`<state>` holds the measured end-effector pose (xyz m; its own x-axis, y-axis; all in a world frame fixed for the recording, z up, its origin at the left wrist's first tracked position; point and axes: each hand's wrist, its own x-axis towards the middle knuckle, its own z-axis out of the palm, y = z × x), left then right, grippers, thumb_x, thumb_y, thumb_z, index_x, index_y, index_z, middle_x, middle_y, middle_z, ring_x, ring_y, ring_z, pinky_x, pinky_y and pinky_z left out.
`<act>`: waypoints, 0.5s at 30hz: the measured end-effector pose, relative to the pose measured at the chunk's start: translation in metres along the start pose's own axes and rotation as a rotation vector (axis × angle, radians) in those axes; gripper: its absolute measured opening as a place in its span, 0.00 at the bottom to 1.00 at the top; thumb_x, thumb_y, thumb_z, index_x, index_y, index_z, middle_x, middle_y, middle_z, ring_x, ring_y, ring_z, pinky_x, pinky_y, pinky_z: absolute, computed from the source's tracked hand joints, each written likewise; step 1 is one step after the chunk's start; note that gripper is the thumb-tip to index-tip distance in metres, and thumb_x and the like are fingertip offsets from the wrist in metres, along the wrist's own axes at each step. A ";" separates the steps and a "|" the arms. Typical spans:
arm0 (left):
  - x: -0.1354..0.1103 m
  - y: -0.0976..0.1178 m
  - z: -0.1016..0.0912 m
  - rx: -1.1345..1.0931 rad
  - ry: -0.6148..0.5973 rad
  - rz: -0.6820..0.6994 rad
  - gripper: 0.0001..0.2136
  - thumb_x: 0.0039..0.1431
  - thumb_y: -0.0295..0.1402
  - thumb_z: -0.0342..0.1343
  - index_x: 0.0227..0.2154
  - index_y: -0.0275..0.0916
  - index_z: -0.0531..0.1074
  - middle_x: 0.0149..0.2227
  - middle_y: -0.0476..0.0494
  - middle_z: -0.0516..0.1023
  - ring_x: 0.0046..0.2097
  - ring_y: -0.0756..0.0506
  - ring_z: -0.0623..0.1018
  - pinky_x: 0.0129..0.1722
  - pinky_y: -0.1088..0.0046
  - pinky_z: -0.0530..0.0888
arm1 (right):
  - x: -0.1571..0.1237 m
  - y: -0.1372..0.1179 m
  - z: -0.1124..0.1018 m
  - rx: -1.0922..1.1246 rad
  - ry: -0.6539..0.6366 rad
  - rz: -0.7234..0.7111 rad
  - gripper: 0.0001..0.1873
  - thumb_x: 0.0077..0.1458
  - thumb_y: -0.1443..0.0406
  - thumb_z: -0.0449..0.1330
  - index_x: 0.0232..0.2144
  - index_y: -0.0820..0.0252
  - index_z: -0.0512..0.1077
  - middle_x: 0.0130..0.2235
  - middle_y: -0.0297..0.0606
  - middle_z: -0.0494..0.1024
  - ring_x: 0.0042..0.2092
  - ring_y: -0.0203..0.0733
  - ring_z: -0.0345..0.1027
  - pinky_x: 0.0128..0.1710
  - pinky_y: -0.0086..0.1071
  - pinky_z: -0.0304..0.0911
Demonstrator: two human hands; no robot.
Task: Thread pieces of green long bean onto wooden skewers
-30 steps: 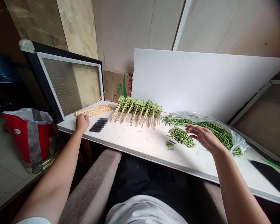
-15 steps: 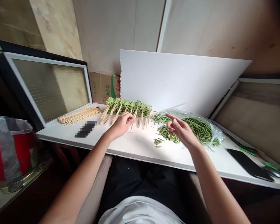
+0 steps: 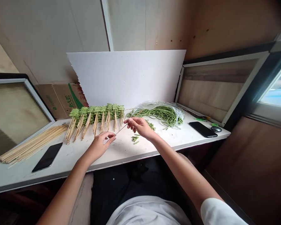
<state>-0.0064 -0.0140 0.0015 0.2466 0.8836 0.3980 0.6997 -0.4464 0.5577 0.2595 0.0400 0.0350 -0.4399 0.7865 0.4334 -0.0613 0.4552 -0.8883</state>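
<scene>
L hand (image 3: 100,146), now off the pale wooden skewer pile (image 3: 35,142) (8 o'clock), meets R hand (image 3: 140,126), which pinches a thin wooden skewer (image 3: 121,129) (7 o'clock), L at its lower end, grip unclear, bringing it nr short-cut green bean pieces (image 3: 135,138) at 6.

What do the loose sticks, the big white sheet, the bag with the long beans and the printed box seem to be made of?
Sticks: bamboo or wood, unpainted; pale straw colour, can't tell which.
White sheet: probably foam, matt; its left edge looks ragged and crumbly.
Bag: thin, glossy plastic; see-through and crinkled.
Box: most likely cardboard; brown, with green and red print.
</scene>
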 end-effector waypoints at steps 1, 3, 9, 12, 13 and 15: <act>-0.001 0.004 0.001 -0.015 -0.019 -0.010 0.17 0.68 0.50 0.56 0.46 0.44 0.80 0.49 0.42 0.83 0.51 0.39 0.81 0.53 0.62 0.75 | -0.001 0.000 0.001 -0.011 -0.020 -0.002 0.27 0.67 0.44 0.57 0.47 0.60 0.81 0.35 0.39 0.78 0.33 0.35 0.67 0.28 0.27 0.64; -0.002 0.008 0.002 -0.047 -0.047 -0.036 0.16 0.67 0.49 0.57 0.45 0.44 0.81 0.47 0.43 0.84 0.49 0.39 0.82 0.52 0.63 0.77 | -0.002 0.001 0.001 -0.021 -0.050 -0.008 0.27 0.67 0.45 0.57 0.48 0.60 0.81 0.36 0.40 0.79 0.35 0.37 0.69 0.29 0.27 0.65; -0.003 0.005 0.000 -0.106 -0.054 -0.128 0.17 0.67 0.45 0.56 0.52 0.43 0.80 0.43 0.43 0.86 0.47 0.40 0.85 0.52 0.62 0.79 | -0.001 0.008 -0.003 -0.075 -0.162 0.040 0.27 0.67 0.46 0.58 0.46 0.62 0.82 0.39 0.43 0.81 0.36 0.38 0.70 0.28 0.27 0.66; -0.002 0.007 0.001 -0.084 -0.012 -0.118 0.15 0.68 0.44 0.57 0.49 0.44 0.81 0.46 0.43 0.86 0.49 0.40 0.84 0.54 0.62 0.78 | 0.000 0.016 -0.003 -0.090 -0.206 0.062 0.27 0.66 0.46 0.59 0.47 0.62 0.82 0.40 0.44 0.82 0.37 0.39 0.71 0.29 0.27 0.67; -0.001 0.008 0.003 -0.097 -0.004 -0.116 0.15 0.67 0.44 0.57 0.48 0.44 0.81 0.46 0.43 0.86 0.48 0.40 0.84 0.53 0.63 0.78 | 0.001 0.018 -0.003 -0.083 -0.211 0.062 0.27 0.66 0.46 0.60 0.47 0.62 0.82 0.40 0.44 0.82 0.38 0.39 0.72 0.30 0.28 0.67; -0.001 0.011 0.005 -0.122 0.006 -0.107 0.16 0.65 0.45 0.60 0.50 0.43 0.81 0.47 0.43 0.86 0.48 0.40 0.84 0.52 0.63 0.79 | 0.002 0.023 -0.001 -0.056 -0.215 0.057 0.28 0.66 0.45 0.60 0.48 0.63 0.81 0.42 0.45 0.83 0.39 0.41 0.73 0.32 0.29 0.69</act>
<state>0.0043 -0.0188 0.0032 0.1709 0.9264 0.3356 0.6348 -0.3640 0.6816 0.2583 0.0530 0.0157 -0.6224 0.7074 0.3349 0.0166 0.4397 -0.8980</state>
